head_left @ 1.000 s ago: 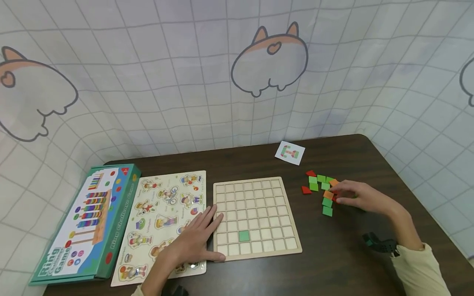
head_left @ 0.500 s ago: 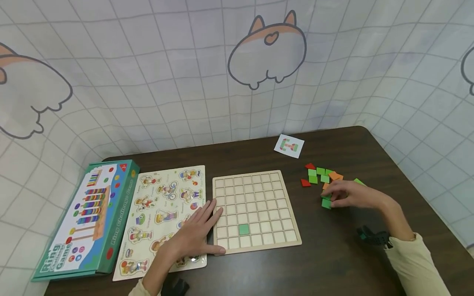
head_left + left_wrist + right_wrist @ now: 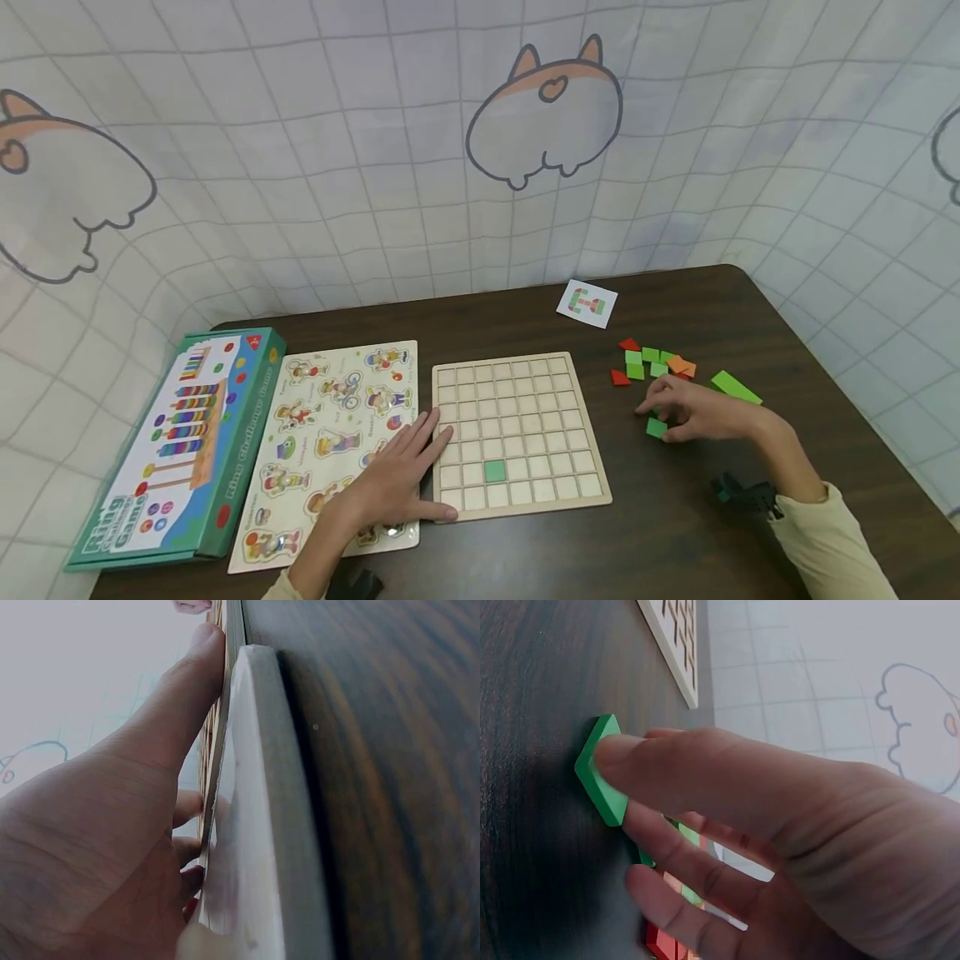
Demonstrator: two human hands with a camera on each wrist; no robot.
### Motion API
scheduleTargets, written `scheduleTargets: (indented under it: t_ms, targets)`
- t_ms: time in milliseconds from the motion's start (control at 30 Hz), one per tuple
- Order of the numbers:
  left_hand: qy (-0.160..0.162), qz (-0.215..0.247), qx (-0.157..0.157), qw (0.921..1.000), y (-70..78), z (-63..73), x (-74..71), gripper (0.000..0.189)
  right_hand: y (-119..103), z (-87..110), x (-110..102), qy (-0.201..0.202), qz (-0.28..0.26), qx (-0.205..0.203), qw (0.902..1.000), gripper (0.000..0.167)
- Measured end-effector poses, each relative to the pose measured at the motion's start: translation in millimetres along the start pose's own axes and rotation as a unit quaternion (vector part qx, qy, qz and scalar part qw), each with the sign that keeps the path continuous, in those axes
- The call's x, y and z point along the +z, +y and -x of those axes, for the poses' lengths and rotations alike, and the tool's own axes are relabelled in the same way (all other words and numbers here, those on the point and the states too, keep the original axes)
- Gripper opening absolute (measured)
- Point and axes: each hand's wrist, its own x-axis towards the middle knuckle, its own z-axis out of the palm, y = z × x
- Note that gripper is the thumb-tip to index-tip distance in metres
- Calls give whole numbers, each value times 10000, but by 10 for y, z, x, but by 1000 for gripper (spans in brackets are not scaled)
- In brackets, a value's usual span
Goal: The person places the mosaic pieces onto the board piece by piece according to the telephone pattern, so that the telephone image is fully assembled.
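The grid board (image 3: 522,512) lies flat on the dark wood desk (image 3: 525,567), and one green square (image 3: 494,471) sits in it, in the third cell from the left of the second row from the near edge. The person's left hand (image 3: 397,475) rests wide, fingers extended over the grid board's left rim and thumb across its near left corner. To the right of the grid board, the right hand (image 3: 701,412) is narrow, its fingers bent about a green tile (image 3: 656,427) on the desk; in the right wrist view the thumb overlaps this tile, but whether the pinch has closed on it cannot be told. Farther from the person, also right of the grid board, red triangles (image 3: 619,378), green square tiles (image 3: 635,372) and orange pieces (image 3: 681,367) lie in a loose cluster, with a long green strip (image 3: 737,387) at the side away from the grid board. A white pattern card (image 3: 570,310), printed in red and green, lies beyond the grid board's far right corner. Left of the grid board is a picture puzzle board (image 3: 322,479) with cartoon figures, partly under the left forearm, and farther left is the Ring Challenge Game box (image 3: 157,467).
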Motion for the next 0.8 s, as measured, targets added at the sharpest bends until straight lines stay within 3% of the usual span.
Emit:
scheduleTargets:
  t_ms: [267, 533, 800]
  targets:
    - [-45, 46, -57, 10000, 11, -3, 6, 107, 1, 8, 33, -178, -144, 129, 9997, 48]
    - [-65, 109, -30, 9999, 0, -3, 29, 106, 25, -35, 68, -24, -6, -89, 10000, 24]
    - [-47, 93, -68, 9999, 6, -2, 3, 106, -62, -45, 37, 330, 59, -331, 9989, 21]
